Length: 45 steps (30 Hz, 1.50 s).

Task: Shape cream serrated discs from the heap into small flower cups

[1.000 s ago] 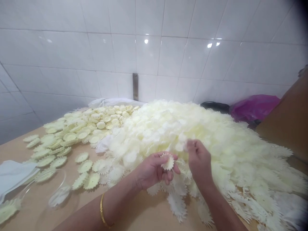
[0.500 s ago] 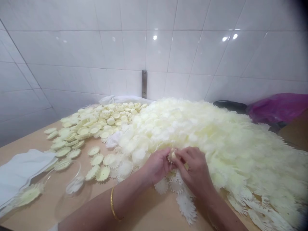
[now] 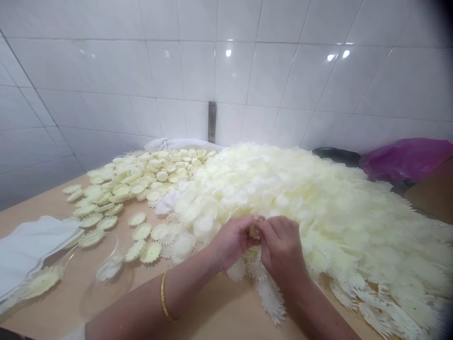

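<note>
A small pale yellow serrated disc is pinched between both hands at the front edge of the big pile. My left hand has its fingers closed on the disc's left side, with a gold bangle on the wrist. On the other side, my right hand pinches the same disc with thumb and index finger. The large heap of thin pale petal discs rises just behind both hands. A few loose petal pieces hang or lie below them.
Left of the heap is a pile of thicker yellow discs. White sheets lie at the left, near a clear round lid or dish with a white piece. A purple bag sits back right, before the tiled wall.
The fingers of my right hand have curled in closer around the disc. The disc is turned and more covered by the fingers. The view has shifted slightly.
</note>
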Each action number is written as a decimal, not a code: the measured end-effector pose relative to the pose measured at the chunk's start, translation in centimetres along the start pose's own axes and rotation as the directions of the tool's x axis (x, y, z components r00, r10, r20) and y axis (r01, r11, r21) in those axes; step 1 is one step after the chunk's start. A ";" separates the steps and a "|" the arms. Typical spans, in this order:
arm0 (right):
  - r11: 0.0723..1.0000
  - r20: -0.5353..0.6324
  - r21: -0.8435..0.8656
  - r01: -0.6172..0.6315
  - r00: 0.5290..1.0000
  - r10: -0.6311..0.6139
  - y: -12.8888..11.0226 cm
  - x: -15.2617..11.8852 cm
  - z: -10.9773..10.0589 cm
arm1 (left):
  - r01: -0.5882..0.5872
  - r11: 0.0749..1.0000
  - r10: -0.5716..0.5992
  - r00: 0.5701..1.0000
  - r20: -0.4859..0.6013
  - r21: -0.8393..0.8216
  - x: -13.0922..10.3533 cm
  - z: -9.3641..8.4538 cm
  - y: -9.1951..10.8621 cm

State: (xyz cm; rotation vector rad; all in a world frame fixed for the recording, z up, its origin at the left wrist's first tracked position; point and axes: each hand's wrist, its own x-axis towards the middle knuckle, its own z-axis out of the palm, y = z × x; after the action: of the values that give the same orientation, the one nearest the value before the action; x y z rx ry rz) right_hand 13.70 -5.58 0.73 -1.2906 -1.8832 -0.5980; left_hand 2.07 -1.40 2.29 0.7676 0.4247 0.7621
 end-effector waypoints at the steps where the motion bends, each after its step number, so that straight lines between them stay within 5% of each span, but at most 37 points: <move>1: 1.000 0.002 -0.015 0.005 1.000 -0.005 -0.1 0.0 0.0 | -0.001 1.000 0.001 1.000 0.006 0.008 0.0 0.0 0.0; 7: 0.999 0.031 -0.047 -0.028 0.999 0.029 0.0 -0.2 0.3 | 0.005 1.000 -0.005 1.000 -0.004 0.023 0.2 -0.2 -0.3; 14: 0.949 0.069 0.186 -0.255 0.967 0.247 0.5 -0.1 0.2 | -0.032 0.999 0.032 0.999 0.010 0.023 0.5 -0.5 -0.4; 22: 0.744 0.287 0.436 -0.505 0.862 0.417 1.0 -0.1 -0.1 | -0.063 0.970 0.056 0.998 0.036 0.236 0.4 -0.7 -0.2; 28: 0.635 0.347 0.557 -0.535 0.845 0.407 1.0 -0.1 -0.2 | -0.102 0.932 0.134 0.988 -0.070 0.348 0.1 -0.3 0.0; 33: 0.490 0.403 0.662 -0.568 0.820 0.406 0.6 0.0 -0.3 | 0.015 0.965 0.020 0.991 -0.131 0.260 0.2 -0.5 0.2; 45: 0.596 0.338 0.606 -0.527 0.849 0.406 0.4 0.0 -0.1 | -0.101 0.945 0.152 0.978 -0.144 0.312 0.2 -0.6 -0.5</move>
State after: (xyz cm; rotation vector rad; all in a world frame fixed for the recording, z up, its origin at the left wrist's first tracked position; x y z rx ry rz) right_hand 14.13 -5.52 0.75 -1.2531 -1.5334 0.4848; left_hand 2.07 -1.20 1.51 1.0303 0.6584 0.8974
